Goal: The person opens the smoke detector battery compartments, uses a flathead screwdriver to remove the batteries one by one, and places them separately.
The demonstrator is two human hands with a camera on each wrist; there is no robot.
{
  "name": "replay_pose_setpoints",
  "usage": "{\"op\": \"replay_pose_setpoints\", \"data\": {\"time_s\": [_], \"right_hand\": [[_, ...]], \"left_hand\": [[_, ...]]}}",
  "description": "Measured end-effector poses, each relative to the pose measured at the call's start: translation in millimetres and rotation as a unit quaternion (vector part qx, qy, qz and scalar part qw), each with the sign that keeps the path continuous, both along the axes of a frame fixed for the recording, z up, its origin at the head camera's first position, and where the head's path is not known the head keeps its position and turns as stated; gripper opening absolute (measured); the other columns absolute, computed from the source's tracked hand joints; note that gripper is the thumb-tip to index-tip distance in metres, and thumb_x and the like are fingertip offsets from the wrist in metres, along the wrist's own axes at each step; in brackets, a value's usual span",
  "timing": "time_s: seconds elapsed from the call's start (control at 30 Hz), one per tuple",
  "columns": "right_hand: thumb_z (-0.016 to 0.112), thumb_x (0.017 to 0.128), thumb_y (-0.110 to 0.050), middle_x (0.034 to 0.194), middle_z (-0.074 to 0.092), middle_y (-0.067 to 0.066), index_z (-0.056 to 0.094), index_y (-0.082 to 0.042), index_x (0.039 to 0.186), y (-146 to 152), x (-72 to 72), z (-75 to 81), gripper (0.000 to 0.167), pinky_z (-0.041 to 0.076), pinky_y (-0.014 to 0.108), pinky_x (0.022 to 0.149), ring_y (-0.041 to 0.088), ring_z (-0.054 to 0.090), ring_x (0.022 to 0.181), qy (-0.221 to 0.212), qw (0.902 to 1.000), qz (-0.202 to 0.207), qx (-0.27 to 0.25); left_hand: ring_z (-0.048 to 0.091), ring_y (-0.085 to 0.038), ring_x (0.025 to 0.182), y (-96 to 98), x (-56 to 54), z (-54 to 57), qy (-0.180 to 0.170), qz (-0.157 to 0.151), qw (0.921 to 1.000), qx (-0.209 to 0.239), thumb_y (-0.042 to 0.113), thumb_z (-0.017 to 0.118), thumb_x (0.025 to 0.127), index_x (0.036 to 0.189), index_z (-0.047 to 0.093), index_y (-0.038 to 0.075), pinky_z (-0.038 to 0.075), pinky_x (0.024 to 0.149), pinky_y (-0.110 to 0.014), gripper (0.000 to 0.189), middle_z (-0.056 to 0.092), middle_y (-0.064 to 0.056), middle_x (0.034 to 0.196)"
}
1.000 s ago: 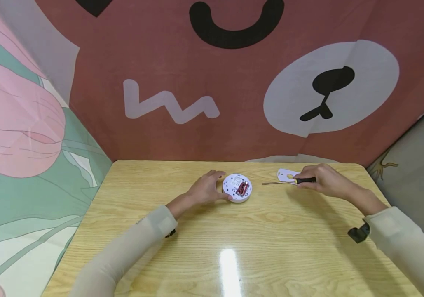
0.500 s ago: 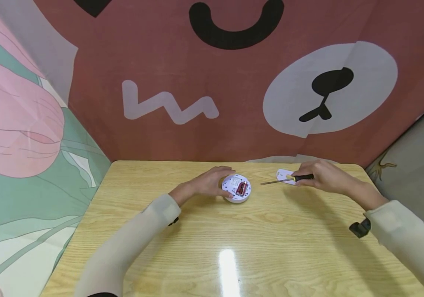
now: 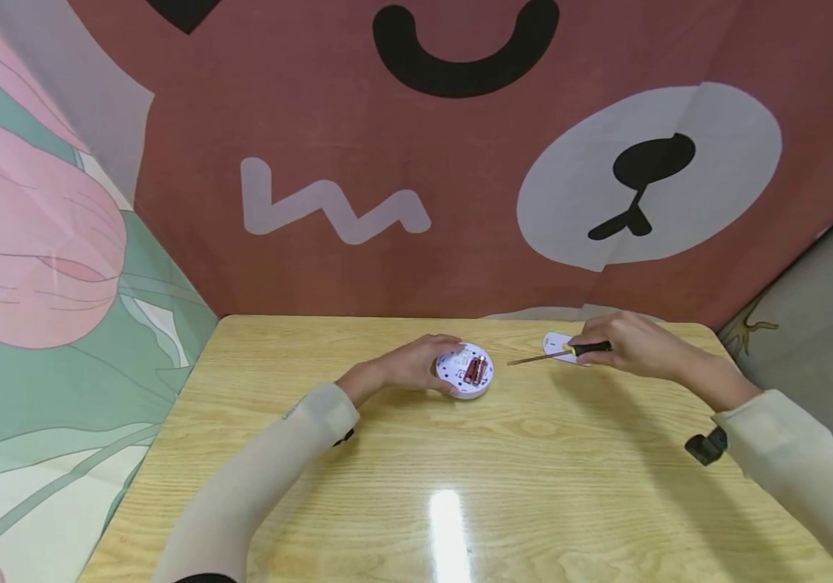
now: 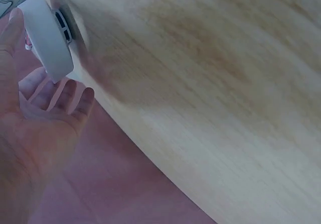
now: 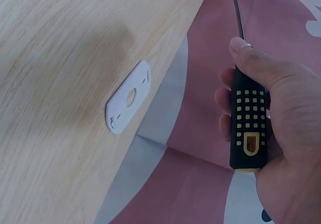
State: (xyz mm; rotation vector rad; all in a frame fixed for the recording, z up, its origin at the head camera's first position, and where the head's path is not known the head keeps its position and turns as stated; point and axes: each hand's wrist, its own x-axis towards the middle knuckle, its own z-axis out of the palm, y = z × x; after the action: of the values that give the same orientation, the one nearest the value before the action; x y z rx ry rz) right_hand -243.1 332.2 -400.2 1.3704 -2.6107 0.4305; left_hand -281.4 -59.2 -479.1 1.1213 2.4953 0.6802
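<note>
A round white smoke detector lies near the table's back edge, its underside up, with red batteries showing in a slot. My left hand holds it from the left, thumb at the near rim and fingers at the far rim. In the left wrist view, the thumb lies against the edge of the detector, and dark vents face the table. My right hand grips a screwdriver by its black and yellow handle. The screwdriver's shaft points left, its tip a short way from the detector.
A white mounting plate with a central hole lies on the wooden table, partly behind the right hand in the head view. A red printed cloth hangs just beyond the table's back edge.
My left hand's fingers have closed in on the detector's far rim, where they stood off it before. My right hand has shifted slightly left, bringing the screwdriver tip nearer the detector.
</note>
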Motion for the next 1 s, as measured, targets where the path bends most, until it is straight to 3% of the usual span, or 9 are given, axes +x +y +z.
{"op": "replay_pose_setpoints", "data": {"time_s": [0.37,0.73,1.0], "right_hand": [[0.091,0.081,-0.011,0.09,0.075,-0.004,0.084,-0.005,0.108,-3,0.5,2.6,0.028,0.045,0.017,0.054,-0.011,0.052,0.067,-0.004,0.9999,-0.001,0.013],[0.09,0.082,-0.008,0.088,0.072,-0.009,0.083,-0.007,0.109,-8,0.1,9.2,0.028,0.043,0.016,0.053,-0.012,0.049,0.065,-0.006,0.9998,0.006,0.016],[0.09,0.083,-0.009,0.086,0.071,-0.009,0.083,-0.006,0.109,-11,-1.0,17.0,0.027,0.045,0.018,0.054,-0.01,0.051,0.065,-0.015,0.9992,-0.006,0.037]], "left_hand": [[0.04,-0.031,0.151,-2.5,6.8,-3.6,0.029,0.018,0.9994,0.001,0.043,0.085,0.091,0.16,0.047,0.009,0.036,0.124,-0.043,0.085,0.045,-0.015,0.161],[0.052,-0.026,0.14,-5.1,15.3,-5.0,0.066,0.026,0.9974,0.013,0.041,0.086,0.09,0.155,0.053,0.006,0.044,0.118,-0.038,0.08,0.053,-0.014,0.15],[0.059,-0.02,0.123,-8.0,22.2,-7.7,0.092,0.058,0.994,0.012,0.044,0.085,0.091,0.148,0.061,0.008,0.051,0.107,-0.035,0.072,0.058,-0.009,0.139]]}}
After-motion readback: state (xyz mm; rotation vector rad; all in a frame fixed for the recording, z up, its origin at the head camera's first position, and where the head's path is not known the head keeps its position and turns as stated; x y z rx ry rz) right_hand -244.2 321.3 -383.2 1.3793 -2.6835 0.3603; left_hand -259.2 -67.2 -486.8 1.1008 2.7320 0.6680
